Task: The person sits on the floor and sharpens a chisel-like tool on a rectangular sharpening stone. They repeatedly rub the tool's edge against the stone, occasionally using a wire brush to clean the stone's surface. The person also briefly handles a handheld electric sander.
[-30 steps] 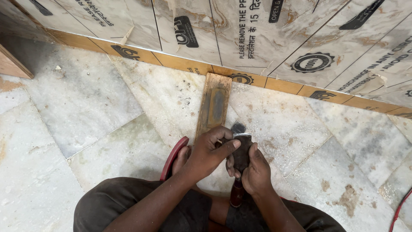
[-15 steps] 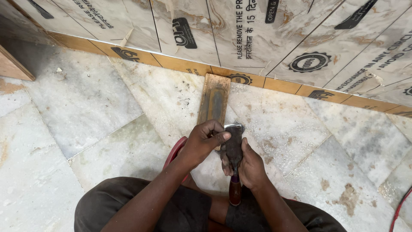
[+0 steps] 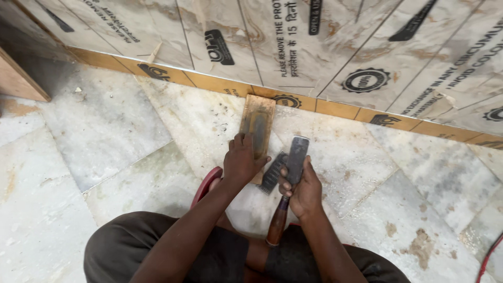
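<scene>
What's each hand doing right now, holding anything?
Left hand: fingers pressed down on the near end of the wooden block on the marble floor.
Right hand: closed around a chisel, blade pointing away, wooden handle toward the body.

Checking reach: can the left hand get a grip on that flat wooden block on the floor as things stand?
Probably yes. The left hand already rests on the near end of the wooden block, whose top and sides lie bare. The right hand holds the chisel off to the side.

Left hand (image 3: 242,160) pressed flat – fingers forward, right hand (image 3: 303,189) fisted
</scene>
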